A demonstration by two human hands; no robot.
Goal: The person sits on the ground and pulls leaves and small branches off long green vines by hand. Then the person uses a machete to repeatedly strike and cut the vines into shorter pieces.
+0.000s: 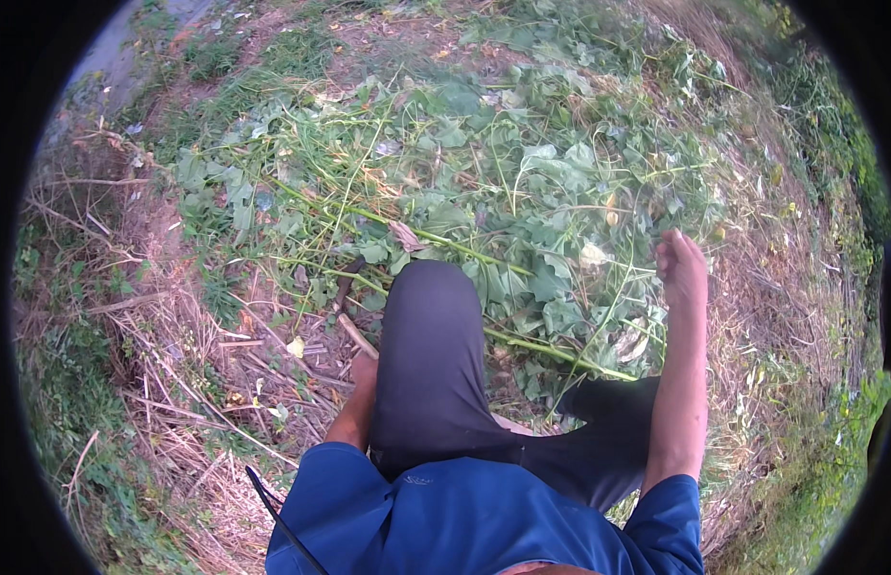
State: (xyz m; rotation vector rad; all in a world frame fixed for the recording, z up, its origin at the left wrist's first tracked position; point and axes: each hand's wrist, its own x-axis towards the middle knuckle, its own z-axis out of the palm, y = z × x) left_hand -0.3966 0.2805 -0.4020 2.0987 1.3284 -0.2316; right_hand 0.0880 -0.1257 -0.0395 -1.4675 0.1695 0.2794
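My left hand [365, 370], partly hidden by my raised knee, grips the pale wooden handle [357, 336] of a hand tool. Its dark, curved head [345, 286] looks like a sickle's and lies among stems and leaves. My right hand [680, 262] is raised on the right with its fingers bent inward; whether anything thin is between them is unclear. Below and left of it spreads a heap of cut leafy vines [553, 273], partly wilted. A thick green stem [445, 241] crosses the heap beyond my knee, and another stem [553, 350] runs nearer to me.
My bent knee [434, 323] rises between my hands. Dry stalks [193, 402] and twigs litter the ground on the left. Dry grass [769, 309] lies on the right, with green plants [855, 424] along the edge. A grey strip [122, 65] shows at the far left.
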